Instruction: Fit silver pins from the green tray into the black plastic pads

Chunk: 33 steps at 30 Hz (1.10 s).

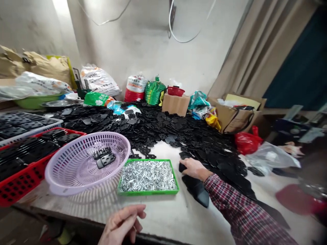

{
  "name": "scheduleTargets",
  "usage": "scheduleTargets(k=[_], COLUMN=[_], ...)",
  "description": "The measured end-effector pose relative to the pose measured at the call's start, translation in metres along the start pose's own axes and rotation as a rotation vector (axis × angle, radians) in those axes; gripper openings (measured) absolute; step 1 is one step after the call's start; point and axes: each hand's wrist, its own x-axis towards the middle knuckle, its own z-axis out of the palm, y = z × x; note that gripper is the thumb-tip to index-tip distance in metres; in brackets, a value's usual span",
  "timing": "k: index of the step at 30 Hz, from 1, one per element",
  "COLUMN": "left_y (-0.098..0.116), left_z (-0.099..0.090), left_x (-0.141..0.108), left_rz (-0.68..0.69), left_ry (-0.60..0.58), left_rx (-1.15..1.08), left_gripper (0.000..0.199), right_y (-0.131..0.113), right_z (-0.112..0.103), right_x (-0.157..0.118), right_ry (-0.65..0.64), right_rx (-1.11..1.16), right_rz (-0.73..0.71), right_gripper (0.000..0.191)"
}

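Observation:
My left hand (123, 225) hovers over the table's front edge, below a green tray (148, 193) full of small silvery metal pins (148, 175). Its fingers are loosely bent and apart, with nothing in them. To the right of the tray, my right hand (194, 168) reaches out to the near edge of a heap of flat black plates. The fingers are closed on a black plate (182, 166), which they partly cover. More black plates (196, 192) lie stacked under the wrist. Left of the tray is a lilac basket (63, 182) holding a few black plates with holes (105, 159).
A wide heap of black plates (153, 124) spreads across the back of the table. Red (22, 187) and grey crates with black plates stand at the left. Cardboard boxes (175, 103), sacks and a red bag (247, 141) line the back and right. One thin pin (186, 201) lies loose.

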Motion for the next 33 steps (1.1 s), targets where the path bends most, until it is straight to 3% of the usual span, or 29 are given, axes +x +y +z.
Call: scheduleTargets(k=[6,8,11,13,17,20,23,27,30,32,33], left_y=[-0.001,-0.006,-0.008,-0.005,0.011,0.021,0.023,0.016,0.010,0.008,0.007], left_z=[0.039,0.042,0.036,0.031,0.045,0.070,0.086,0.078,0.066,0.063,0.064], left_x=[0.001,0.000,0.002,0.004,0.008,0.008,0.007,0.011,0.013,0.012,0.011], left_rz=[-0.043,-0.045,-0.021,-0.007,0.024,0.041,0.059,0.053,0.037,0.037,0.038], left_ry=[-0.082,-0.074,-0.039,-0.014,0.032,0.104,0.147,0.184,0.284,0.327,0.325], left_rx=[-0.074,-0.082,-0.060,-0.032,-0.010,-0.093,-0.187,-0.223,-0.276,-0.316,-0.334], left_gripper=[0.042,0.042,0.040,0.039,0.037,0.044,0.047,0.031,0.029,0.030,0.032], right_y=[0.009,0.015,0.020,0.015,-0.027,-0.073,-0.105,-0.118,-0.117,-0.117,-0.117], right_z=[0.018,0.017,0.004,-0.008,-0.023,-0.016,0.001,0.015,0.016,0.017,0.018], right_x=[0.000,0.001,0.000,-0.005,-0.027,-0.047,-0.063,-0.078,-0.086,-0.089,-0.090], right_ry=[0.092,0.141,0.242,0.309,0.318,0.134,0.039,0.026,-0.084,-0.110,-0.063], right_rx=[0.141,0.224,0.369,0.490,0.862,1.520,1.835,1.776,1.607,1.554,1.540], right_rz=[-0.010,-0.024,-0.024,-0.028,-0.107,-0.148,-0.099,-0.079,-0.131,-0.156,-0.162], right_gripper=[0.068,0.058,0.024,0.017,0.019,0.020,0.021,0.029,0.045,0.039,0.033])
